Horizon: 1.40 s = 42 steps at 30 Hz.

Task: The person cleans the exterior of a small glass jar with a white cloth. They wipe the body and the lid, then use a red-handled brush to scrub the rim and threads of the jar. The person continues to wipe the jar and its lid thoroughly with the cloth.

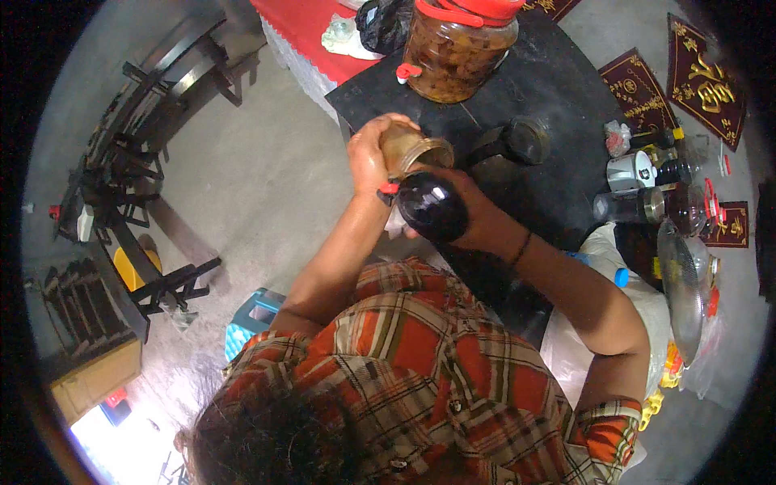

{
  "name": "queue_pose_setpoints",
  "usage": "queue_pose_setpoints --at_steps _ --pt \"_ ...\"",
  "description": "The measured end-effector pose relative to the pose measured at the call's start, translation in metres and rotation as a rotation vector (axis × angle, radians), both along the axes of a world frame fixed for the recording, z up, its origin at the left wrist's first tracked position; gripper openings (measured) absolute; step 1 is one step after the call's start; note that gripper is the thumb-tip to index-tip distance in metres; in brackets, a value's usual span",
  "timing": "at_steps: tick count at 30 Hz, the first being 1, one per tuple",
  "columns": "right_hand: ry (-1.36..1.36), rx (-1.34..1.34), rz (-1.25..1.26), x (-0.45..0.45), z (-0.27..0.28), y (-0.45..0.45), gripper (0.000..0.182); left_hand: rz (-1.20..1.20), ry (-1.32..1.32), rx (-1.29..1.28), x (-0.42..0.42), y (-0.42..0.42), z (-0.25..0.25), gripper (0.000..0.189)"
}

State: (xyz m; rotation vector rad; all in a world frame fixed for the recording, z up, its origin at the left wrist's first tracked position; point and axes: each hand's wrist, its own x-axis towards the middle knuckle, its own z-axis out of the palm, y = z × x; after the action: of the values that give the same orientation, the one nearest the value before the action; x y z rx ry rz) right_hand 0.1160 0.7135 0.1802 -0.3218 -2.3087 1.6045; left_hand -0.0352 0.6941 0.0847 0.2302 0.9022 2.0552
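My left hand point(371, 145) is wrapped around a clear jar point(403, 151) with a threaded mouth, which is tilted to the right. My right hand point(479, 206) grips a dark, rounded, glossy container point(433, 206), probably a bottle seen from its base, close below the jar's mouth. Whether the two containers touch cannot be told. A small red piece point(389, 188) shows near my left wrist. Both hands are above the near left edge of a black table point(570, 79). Behind them on the table stands a large jar of brown contents point(458, 57) with a red lid and a red tap.
A dark transparent vessel point(527, 140) is on the table. Along the right are a white mug point(632, 171), bottles, a glass jar point(624, 206), a metal strainer point(684, 291) and white sacks. A red-covered table point(297, 30) adjoins the black one. A blue stool point(248, 315) stands at the left.
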Motion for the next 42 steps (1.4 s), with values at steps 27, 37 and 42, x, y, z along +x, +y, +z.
queue_pose_setpoints --at_steps 27,37,42 --pt "-0.503 0.713 0.189 -0.001 -0.019 0.005 0.056 -0.09 0.192 -0.092 -0.002 -0.036 0.016 0.026" --pt "-0.371 0.394 0.016 0.004 0.01 0.01 0.052 -0.417 0.136 -0.239 -0.017 -0.028 0.01 0.024" --pt "-0.208 0.391 -0.076 -0.012 -0.026 -0.023 0.029 -0.19 0.059 0.037 -0.015 -0.029 0.015 0.029"
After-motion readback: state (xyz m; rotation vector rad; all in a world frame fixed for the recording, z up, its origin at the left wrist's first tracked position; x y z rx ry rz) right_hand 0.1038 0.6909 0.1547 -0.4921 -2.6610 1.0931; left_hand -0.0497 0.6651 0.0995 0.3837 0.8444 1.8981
